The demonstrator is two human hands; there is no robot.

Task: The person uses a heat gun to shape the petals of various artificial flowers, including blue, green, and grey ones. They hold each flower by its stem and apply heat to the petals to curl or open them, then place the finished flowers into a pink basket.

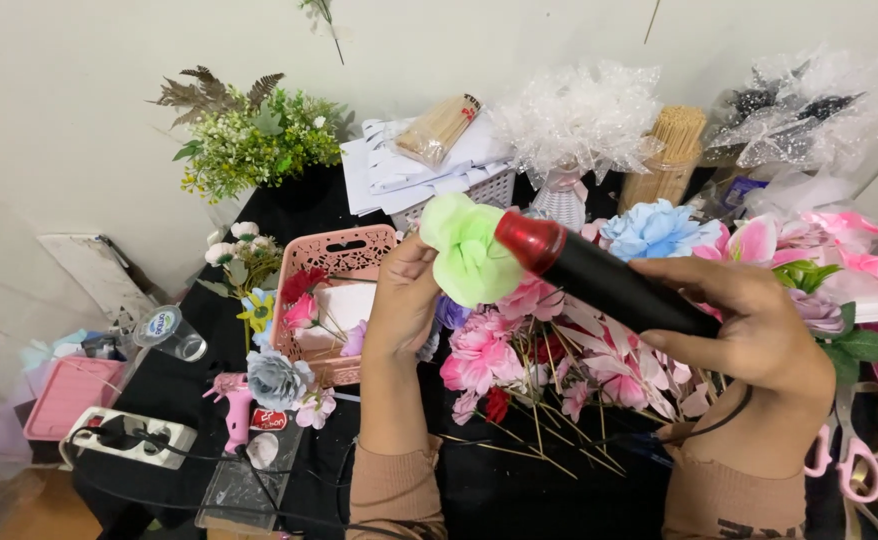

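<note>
My left hand (404, 300) sits just left of the frame's centre, fingers curled tight around the light green fabric flower (467, 250), which it holds up above the table. My right hand (759, 320), at centre right, is wrapped firmly around the black barrel of a heat tool (599, 278); its red nozzle tip points left and touches the green flower.

Below both hands, in the middle of the frame, lies a heap of pink and red paper flowers on thin wooden sticks (539, 370). Left of my left hand stands a pink plastic basket (334, 255) with flowers in it. A pink glue gun (234, 400) lies on the black tablecloth at lower left, near a white power strip (129, 435). A light blue paper flower (654, 228) rests above my right hand, and pink scissors (849, 465) lie at lower right.
</note>
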